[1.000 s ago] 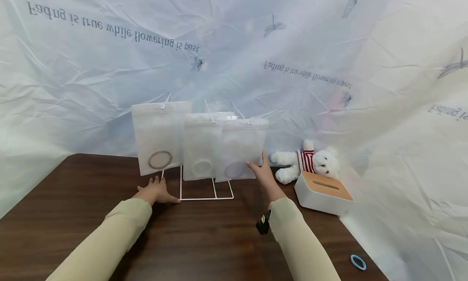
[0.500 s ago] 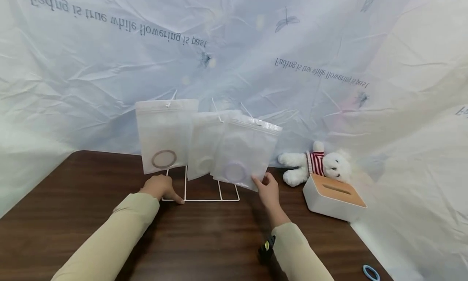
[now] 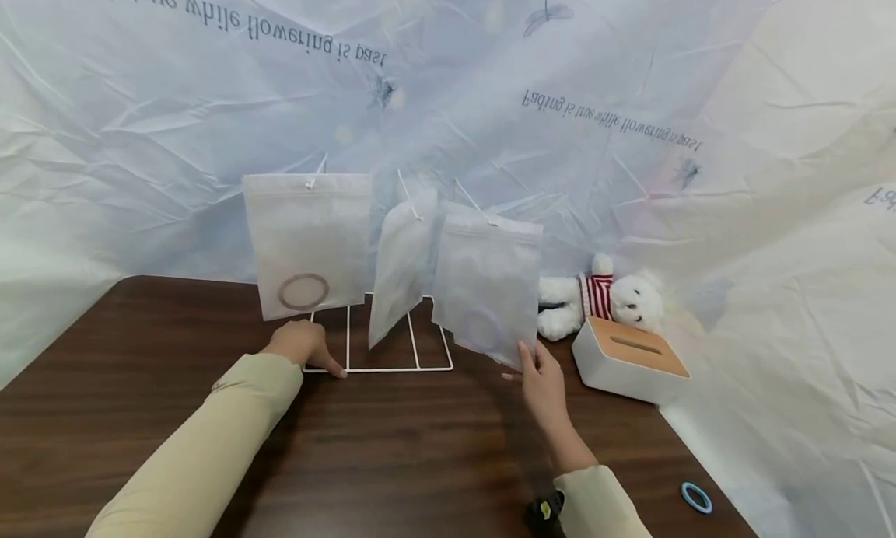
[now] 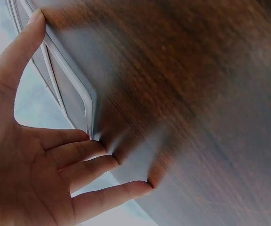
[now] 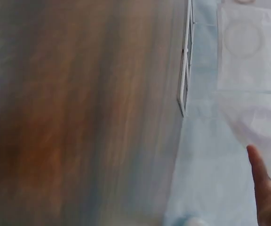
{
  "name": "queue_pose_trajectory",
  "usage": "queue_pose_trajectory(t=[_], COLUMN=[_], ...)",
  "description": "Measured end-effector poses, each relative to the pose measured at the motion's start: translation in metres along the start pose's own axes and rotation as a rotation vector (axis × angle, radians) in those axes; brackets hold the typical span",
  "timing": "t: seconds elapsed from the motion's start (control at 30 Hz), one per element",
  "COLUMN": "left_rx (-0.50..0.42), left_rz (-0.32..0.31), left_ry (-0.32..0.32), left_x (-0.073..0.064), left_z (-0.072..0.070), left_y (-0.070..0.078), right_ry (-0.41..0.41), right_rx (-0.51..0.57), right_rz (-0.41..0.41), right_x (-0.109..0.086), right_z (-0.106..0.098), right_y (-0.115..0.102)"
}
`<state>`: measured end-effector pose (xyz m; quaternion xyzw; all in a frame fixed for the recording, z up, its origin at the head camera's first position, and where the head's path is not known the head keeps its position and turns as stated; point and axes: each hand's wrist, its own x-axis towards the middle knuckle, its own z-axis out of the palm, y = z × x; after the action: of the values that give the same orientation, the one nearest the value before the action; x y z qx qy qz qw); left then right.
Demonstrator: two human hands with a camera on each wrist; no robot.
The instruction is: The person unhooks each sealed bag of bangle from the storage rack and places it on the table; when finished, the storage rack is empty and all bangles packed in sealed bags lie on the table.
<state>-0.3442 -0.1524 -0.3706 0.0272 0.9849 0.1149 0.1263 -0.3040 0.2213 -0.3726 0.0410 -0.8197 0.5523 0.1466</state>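
Three frosted zip bags hang from the hooks of a white wire rack (image 3: 399, 369). A brown ring shows through the left bag (image 3: 311, 239). The middle bag (image 3: 402, 266) is turned nearly edge-on. A pale purple ring shows in the right bag (image 3: 488, 277). My right hand (image 3: 544, 382) pinches that bag's lower right corner between thumb and fingers; in the right wrist view the thumb (image 5: 258, 169) lies against the bag. My left hand (image 3: 299, 344) rests at the rack's front left corner, thumb on the base wire. The left wrist view shows its fingers (image 4: 102, 197) straight and spread, fingertips on the table.
A white tissue box (image 3: 630, 359) with a wooden lid stands to the right, in front of a white plush bear (image 3: 633, 301) in a striped shirt. A blue ring (image 3: 696, 497) lies near the right edge of the brown table (image 3: 392, 460). A pale printed sheet (image 3: 448, 95) hangs behind.
My right hand has taken hold of the right bag's lower corner and drawn it rightward, apart from the middle bag. The middle bag has swung edge-on. My left hand stays at the rack's base.
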Motion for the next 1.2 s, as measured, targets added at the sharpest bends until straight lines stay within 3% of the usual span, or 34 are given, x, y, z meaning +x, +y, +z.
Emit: queue_pose_trajectory(t=[0.17,0.5,0.6,0.83,0.93,1.1,1.2], left_rx=[0.019,0.017,0.022,0.018,0.014,0.017,0.017], left_rz=[0.003,0.002,0.005,0.002,0.002,0.008,0.009], left_ry=[-0.004,-0.016,-0.021,-0.028,-0.029,-0.028,-0.029], left_x=[0.003,0.000,0.000,0.006,0.009,0.009,0.007], left_z=[0.000,-0.003,-0.004,-0.001,0.000,0.000,-0.001], left_y=[0.001,0.003,0.004,0.001,0.000,0.000,0.000], right_ry=[0.045,0.132,0.200,0.291,0.333,0.347,0.242], right_rx=[-0.226,-0.351,-0.335,0.072,0.171,0.159,0.071], right_rz=[-0.075,-0.166,-0.137,-0.096,-0.096,0.000,0.103], right_x=[-0.016,-0.038,-0.041,-0.030,-0.021,-0.005,0.005], right_z=[-0.014,-0.035,-0.043,-0.065,-0.073,-0.078,-0.077], right_y=[-0.012,-0.037,-0.040,-0.034,-0.028,-0.016,-0.006])
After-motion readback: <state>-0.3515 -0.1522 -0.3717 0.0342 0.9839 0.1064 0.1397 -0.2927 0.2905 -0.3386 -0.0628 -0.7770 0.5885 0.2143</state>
